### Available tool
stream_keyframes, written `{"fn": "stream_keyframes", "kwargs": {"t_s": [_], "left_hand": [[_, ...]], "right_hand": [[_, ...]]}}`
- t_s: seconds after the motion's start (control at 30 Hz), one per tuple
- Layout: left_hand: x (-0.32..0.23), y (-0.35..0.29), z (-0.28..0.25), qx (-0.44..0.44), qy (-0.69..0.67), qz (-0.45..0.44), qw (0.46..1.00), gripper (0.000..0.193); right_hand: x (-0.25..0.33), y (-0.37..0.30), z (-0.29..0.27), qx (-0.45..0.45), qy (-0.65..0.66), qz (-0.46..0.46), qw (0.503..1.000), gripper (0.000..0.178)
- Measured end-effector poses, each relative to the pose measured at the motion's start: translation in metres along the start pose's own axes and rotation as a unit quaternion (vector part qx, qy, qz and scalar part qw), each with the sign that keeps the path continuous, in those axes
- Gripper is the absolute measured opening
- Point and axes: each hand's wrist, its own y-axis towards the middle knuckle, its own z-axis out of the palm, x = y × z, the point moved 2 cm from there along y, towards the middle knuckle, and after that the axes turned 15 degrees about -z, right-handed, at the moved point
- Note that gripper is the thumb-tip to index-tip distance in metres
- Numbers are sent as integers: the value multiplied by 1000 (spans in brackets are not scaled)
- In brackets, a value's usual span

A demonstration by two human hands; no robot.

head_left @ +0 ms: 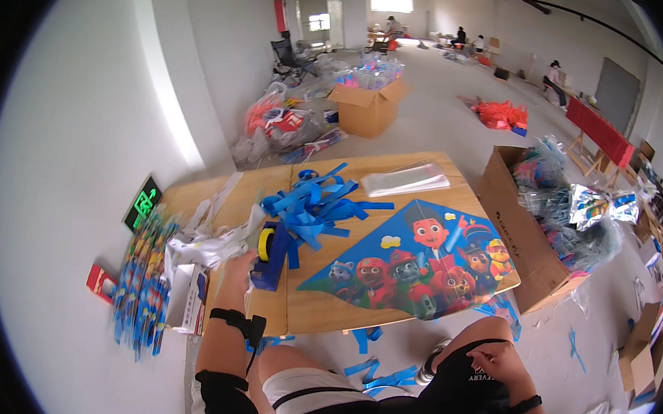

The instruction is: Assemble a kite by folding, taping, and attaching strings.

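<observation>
Left hand at the tape dispenser, right hand above the lap

The left hand [239, 268] is right up against a blue tape dispenser [268, 274] near the left end of the tabletop [269, 314]; its fingers are too hidden for me to tell how they grip. The right hand [499, 361] is over the lap, off the near edge, fingers curled in; I can't tell whether they pinch anything. The dispenser carries a yellow tape roll [266, 244]. Crumpled white plastic [217, 249] lies by the left edge. Blue strips [312, 209] are heaped beyond the dispenser, toward the far edge. A blue cartoon-printed sheet [376, 281] spreads over the near right corner, white sheets [406, 180] at the far right one. Beside the right edge stands a cardboard box [519, 247] of clear bags [544, 195].
</observation>
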Motion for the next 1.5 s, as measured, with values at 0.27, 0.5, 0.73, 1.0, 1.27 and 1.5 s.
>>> {"fn": "stream_keyframes", "kwargs": {"t_s": [0.27, 0.5, 0.73, 1.0, 1.27, 1.5], "left_hand": [[73, -99, -70, 46, 106, -33, 993, 54], [146, -231, -121, 24, -45, -64, 997, 46], [230, -290, -189, 96, -165, 18, 981, 56], [260, -311, -182, 117, -210, 44, 970, 33], [277, -303, -188, 86, -236, -48, 967, 28], [270, -296, -202, 79, -267, -83, 957, 19]], "right_hand": [[35, 33, 15, 45, -13, -57, 997, 13], [41, 106, 59, 197, -67, -118, 971, 18], [106, 201, 178, 329, 152, -128, 923, 32], [126, 308, 357, 260, 413, 95, 868, 45], [122, 348, 420, 143, 429, 189, 872, 32], [126, 354, 426, 56, 452, 157, 877, 25]]}}
